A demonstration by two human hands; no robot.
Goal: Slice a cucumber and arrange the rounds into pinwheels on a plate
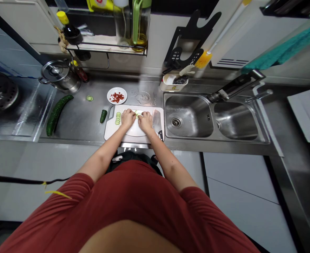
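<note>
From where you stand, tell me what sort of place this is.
A kitchen, perhaps a home one: a double sink is set into the metal counter, a lidded pot stands toward the back left, and cucumber slices lie on a cutting board.

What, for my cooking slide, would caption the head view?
Left hand and right hand at cucumber slices over a white plate, knife lying alongside on the cutting board.

A kitchen: sink (189,112), lidded pot (58,75) and, seemingly, a stove burner (2,93).
</note>
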